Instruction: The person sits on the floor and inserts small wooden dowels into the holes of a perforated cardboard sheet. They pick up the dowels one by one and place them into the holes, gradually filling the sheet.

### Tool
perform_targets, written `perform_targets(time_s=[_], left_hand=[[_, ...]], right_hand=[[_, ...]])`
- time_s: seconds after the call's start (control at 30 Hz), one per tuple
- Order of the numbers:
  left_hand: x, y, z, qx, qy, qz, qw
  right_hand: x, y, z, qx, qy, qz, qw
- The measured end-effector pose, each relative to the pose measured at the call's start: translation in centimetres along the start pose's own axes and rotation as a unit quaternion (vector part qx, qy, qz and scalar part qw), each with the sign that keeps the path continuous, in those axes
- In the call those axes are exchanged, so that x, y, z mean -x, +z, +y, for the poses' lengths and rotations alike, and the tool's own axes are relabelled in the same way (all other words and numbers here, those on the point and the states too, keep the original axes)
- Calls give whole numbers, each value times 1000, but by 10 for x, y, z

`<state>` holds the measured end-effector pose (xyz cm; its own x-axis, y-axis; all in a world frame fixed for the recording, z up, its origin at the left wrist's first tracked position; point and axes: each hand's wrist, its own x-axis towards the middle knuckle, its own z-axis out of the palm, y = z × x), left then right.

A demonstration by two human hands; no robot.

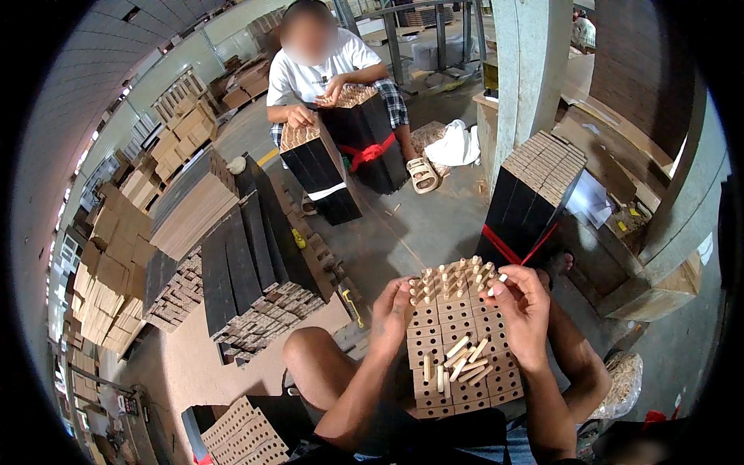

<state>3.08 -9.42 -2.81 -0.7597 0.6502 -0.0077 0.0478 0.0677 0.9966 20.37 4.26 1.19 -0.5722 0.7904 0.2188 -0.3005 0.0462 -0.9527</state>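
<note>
In front of me stands a bundle of drilled boards (457, 314), its upper ends full of dark round holes. Short wooden dowels (446, 283) stand upright in the far rows. Several loose dowels (465, 364) lie in a heap across the nearer holes. At the far left corner, my left hand (390, 311) is closed, fingertips pinched at an upright dowel. My right hand (523, 310) is closed over the far right corner. Pale dowels (502, 277) show between its thumb and fingers.
Across from me a person (325, 70) sits with both hands on two black bundles (360, 139). Another black bundle (535, 178) stands at right by a pillar (535, 77). Stacked black boards (252, 263) lie at left. A drilled bundle (240, 434) is at lower left, a clear bag (624, 384) at right.
</note>
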Motion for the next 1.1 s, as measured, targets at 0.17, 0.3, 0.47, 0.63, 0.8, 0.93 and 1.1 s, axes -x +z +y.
perform_targets(time_s=[0.17, 0.3, 0.47, 0.63, 0.8, 0.93, 1.1], left_hand=[[1, -2, 4, -15, 14, -6, 1000], [-2, -6, -8, 2, 27, -19, 999], [0, -5, -4, -14, 47, -15, 999], [2, -5, -7, -26, 71, -5, 997], [1, 1, -12, 0, 82, 9, 997], [2, 6, -10, 79, 23, 23, 996], [-6, 5, -9, 62, 31, 36, 997]], right_hand=[[-1, 3, -1, -7, 1, 16, 1000], [-2, 1, 2, -9, 2, 12, 1000], [-2, 1, 1, -5, 7, 16, 1000], [-3, 4, 1, -12, 2, 13, 1000], [-5, 3, 2, -4, -1, 15, 1000], [-8, 4, 4, 2, 13, 9, 1000], [-14, 8, 8, -6, 3, 12, 1000]])
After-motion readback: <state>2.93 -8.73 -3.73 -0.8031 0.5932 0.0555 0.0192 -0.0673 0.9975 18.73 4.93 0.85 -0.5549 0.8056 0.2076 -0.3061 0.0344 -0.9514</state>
